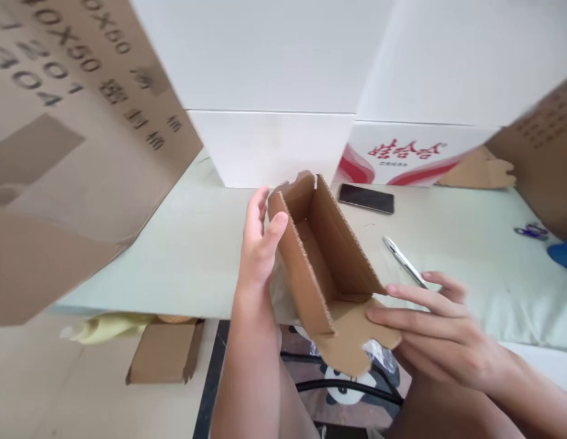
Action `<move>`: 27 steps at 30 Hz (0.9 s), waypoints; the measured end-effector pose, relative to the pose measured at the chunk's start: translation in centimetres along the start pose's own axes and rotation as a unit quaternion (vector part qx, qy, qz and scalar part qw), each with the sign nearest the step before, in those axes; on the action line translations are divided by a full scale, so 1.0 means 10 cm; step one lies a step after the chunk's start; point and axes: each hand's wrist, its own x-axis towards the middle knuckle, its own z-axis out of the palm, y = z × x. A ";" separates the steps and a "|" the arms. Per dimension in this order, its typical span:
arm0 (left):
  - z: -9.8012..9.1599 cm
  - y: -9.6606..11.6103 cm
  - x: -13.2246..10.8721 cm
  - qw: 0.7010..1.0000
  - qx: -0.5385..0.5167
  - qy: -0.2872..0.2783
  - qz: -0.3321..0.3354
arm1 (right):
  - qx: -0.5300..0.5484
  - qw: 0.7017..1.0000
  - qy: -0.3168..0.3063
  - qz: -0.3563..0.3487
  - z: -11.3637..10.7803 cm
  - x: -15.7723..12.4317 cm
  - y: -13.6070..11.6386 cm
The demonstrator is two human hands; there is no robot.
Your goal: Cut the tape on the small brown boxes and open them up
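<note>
A small brown cardboard box (298,268), open at the top, is tilted near the table's front edge. Its near end flap (345,341), with a curved cut outline, is folded outward. My left hand (260,238) holds the box's left wall, with the thumb by the upper rim and the fingers around the far corner. At the near right corner, my right hand (448,329) has its fingers on the flap and wall edge; its thumb is hidden. Just beyond those fingers lies a silver-white pen (402,259) on the table.
White cartons (283,149) line the back, one with red print (402,155). Large brown cartons stand at left (82,152) and right (544,152). A black phone (366,199), scissors (531,231) and a blue item (562,255) lie on the table (196,244). Cardboard (164,353) lies below.
</note>
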 end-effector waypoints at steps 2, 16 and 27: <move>0.19 -0.04 0.08 0.999 0.033 -0.014 0.019 | 0.032 0.999 0.018 0.040 0.03 -0.01 0.02; 0.58 -0.20 0.02 0.995 -0.059 0.062 0.058 | 0.057 0.931 0.225 0.281 0.40 -0.16 0.39; 0.49 -0.20 -0.08 0.996 -0.025 0.080 0.032 | 0.094 0.942 0.200 0.251 0.47 -0.23 0.36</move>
